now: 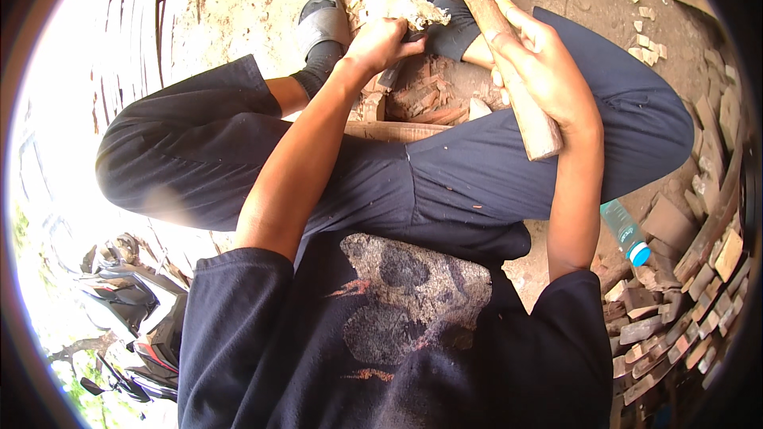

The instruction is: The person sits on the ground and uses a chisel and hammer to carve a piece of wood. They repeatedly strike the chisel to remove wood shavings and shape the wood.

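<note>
My right hand point(548, 71) is closed around the wooden handle of a hatchet point(524, 107). Its dark steel head points away from me, and the handle's butt end hangs over my right thigh. Nearer the middle, my left hand point(380, 46) grips a short upright tool with a frayed, splayed pale end point(427, 13); a dark part shows below the fist. It may be a chisel, but the hand hides most of it. Beneath lie pieces of reddish wood point(433, 95) between my bent legs. The hatchet head is apart from the frayed end.
A wooden board point(389, 131) lies across in front of my lap. A grey sandal point(324, 25) is on my left foot. At right stand a teal bottle point(624, 230) and a pile of wood blocks point(675, 334). A motorbike point(151, 318) is at lower left.
</note>
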The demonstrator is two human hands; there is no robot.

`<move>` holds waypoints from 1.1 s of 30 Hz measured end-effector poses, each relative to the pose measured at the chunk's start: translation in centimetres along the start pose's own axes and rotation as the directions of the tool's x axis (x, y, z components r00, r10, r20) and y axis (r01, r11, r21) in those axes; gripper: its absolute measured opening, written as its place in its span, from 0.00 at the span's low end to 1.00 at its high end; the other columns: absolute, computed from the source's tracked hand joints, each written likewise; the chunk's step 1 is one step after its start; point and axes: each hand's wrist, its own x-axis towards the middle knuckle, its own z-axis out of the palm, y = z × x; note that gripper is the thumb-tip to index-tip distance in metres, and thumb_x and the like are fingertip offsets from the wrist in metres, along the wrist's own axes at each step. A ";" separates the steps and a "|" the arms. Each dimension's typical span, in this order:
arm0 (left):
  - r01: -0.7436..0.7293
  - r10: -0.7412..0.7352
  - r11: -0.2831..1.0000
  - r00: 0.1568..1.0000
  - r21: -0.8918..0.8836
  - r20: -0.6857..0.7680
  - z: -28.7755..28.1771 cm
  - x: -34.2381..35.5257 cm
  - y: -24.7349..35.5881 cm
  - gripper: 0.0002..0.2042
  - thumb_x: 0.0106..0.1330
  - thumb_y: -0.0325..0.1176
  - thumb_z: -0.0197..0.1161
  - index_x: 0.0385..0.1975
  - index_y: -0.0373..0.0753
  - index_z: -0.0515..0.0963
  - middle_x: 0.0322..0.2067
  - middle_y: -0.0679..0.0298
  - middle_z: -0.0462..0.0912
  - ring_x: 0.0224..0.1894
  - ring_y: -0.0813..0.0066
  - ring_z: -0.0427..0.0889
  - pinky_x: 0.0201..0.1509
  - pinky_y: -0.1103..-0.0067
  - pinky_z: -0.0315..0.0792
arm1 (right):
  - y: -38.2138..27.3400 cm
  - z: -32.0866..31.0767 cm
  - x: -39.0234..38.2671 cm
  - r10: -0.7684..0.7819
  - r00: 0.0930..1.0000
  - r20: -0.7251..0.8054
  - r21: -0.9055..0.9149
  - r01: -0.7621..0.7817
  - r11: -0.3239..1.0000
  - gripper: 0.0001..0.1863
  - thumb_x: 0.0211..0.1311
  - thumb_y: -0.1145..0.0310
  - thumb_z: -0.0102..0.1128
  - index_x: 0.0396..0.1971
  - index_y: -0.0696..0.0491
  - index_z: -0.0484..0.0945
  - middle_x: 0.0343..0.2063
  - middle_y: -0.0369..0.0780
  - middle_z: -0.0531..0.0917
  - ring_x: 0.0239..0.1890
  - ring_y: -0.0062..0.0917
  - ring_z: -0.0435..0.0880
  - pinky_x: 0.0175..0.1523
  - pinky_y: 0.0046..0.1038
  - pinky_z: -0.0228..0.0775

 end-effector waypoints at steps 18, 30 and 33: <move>0.051 -0.050 0.998 0.998 -0.037 0.044 -0.2 0.0 -0.2 0.26 0.58 0.52 0.62 0.20 0.27 0.75 0.20 0.43 0.77 0.26 0.47 0.80 0.35 0.64 0.74 | -0.6 2.1 0.9 -0.157 0.980 -0.121 -0.233 0.126 0.964 0.32 0.64 0.72 0.52 0.66 0.57 0.53 0.26 0.35 0.74 0.21 0.14 0.71 0.25 0.18 0.68; 0.113 -0.111 0.993 0.993 -0.044 0.044 -0.6 -0.3 0.0 0.25 0.56 0.52 0.64 0.24 0.27 0.77 0.23 0.43 0.79 0.30 0.48 0.81 0.39 0.65 0.75 | -2.1 1.8 1.3 -0.173 0.979 -0.107 0.081 0.182 0.980 0.31 0.65 0.71 0.50 0.66 0.55 0.53 0.24 0.36 0.73 0.20 0.17 0.73 0.23 0.21 0.70; 0.109 -0.106 0.993 0.993 -0.042 0.054 -0.5 -0.3 -0.1 0.25 0.55 0.52 0.64 0.25 0.28 0.78 0.23 0.43 0.79 0.30 0.48 0.81 0.39 0.65 0.75 | -0.8 2.6 1.8 -0.209 0.969 -0.132 -0.154 0.188 0.970 0.31 0.64 0.74 0.51 0.66 0.56 0.53 0.29 0.38 0.75 0.21 0.16 0.73 0.25 0.20 0.71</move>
